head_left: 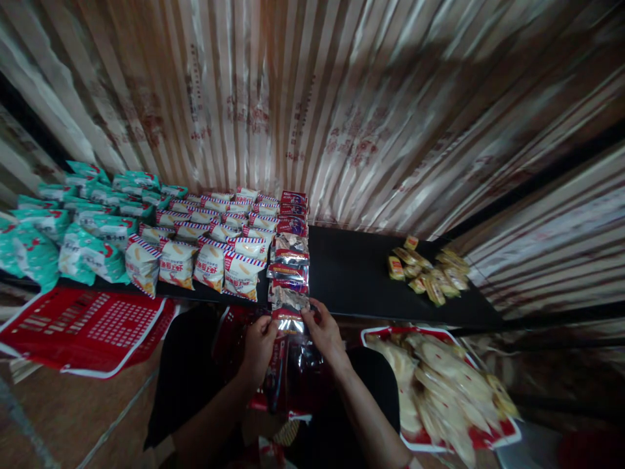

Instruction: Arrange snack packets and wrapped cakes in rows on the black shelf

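A view from above looks down on a dark shelf (351, 273) set against a wall of striped, printed sheeting (342, 111). Both of the person's hands meet at the shelf's front edge. The left hand (258, 345) and the right hand (325, 332) each pinch a side of a silvery snack packet (289, 319), their fingers (308, 315) closed on its top corners. The packet sits at the near end of a single row of matching silver and red packets (291, 247) that runs back across the shelf toward the wall.

Left of that row lie several rows of white packets with red and blue striped edges (215, 247), overlapping like tiles. Farther left are rows of teal packets (73, 228). On the right part of the shelf, well apart from the rows, is a loose pile of small yellow wrapped snacks (430, 270).

Below the hands, against the person's dark clothing, hangs a large red and clear bag (293, 378). To the right of it, a big open bag with a red and white border holds pale individually wrapped snacks (439, 391). At lower left, a flat red bag with white print (83, 329) lies just under the shelf edge. The image is somewhat blurred toward the edges.
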Demonstrator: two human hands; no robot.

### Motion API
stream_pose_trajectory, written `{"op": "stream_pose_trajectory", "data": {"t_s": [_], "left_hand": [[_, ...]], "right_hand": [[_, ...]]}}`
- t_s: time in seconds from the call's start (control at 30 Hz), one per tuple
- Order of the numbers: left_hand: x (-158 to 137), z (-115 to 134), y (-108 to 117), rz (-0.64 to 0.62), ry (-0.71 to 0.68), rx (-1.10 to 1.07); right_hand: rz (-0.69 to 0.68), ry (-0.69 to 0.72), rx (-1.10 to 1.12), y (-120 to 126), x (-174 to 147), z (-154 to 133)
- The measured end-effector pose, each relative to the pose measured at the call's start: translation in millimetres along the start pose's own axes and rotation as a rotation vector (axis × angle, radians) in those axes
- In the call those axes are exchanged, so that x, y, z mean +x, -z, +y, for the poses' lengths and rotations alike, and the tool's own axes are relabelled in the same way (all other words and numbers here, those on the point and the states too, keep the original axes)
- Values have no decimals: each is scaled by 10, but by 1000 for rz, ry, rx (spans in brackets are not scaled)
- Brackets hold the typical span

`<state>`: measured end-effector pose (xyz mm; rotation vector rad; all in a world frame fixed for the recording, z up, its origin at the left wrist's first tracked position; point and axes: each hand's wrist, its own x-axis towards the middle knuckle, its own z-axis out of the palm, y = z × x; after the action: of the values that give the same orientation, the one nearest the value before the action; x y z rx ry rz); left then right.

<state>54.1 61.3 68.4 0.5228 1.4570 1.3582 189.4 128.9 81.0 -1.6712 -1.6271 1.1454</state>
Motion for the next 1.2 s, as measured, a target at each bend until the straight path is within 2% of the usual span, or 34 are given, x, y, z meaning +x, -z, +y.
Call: {"op": "stream_pose_trajectory", "data": {"t_s": [0.23, 0.4, 0.57, 0.7, 0.8, 0.93, 1.0, 1.1, 1.2], "left_hand": [[90, 2, 33, -20, -21, 35], [114, -62, -13, -34, -27, 30], [83, -82, 39, 59, -2, 21], [-70, -28, 149, 142, 49, 21], [-248, 79, 170, 97, 90, -71], [-441, 291, 115, 46, 71, -276], [-476, 395, 80, 83, 45, -358], [-468, 506, 35, 163, 71, -421], [-450, 558, -3, 206, 100, -449]], "right_hand": [[123, 58, -197, -52, -5, -14], [197, 122, -194, -38, -37, 69], [256, 150, -169, 21, -133, 121], [276, 198, -65, 37, -341, 89], [134, 216, 41, 9, -569, 31], [-313, 203, 233, -64, -873, -27], [-460, 210, 318, -104, -997, -37], [-493, 236, 386, -145, -1137, -40], [-427, 211, 403, -142, -1213, -44]]}}
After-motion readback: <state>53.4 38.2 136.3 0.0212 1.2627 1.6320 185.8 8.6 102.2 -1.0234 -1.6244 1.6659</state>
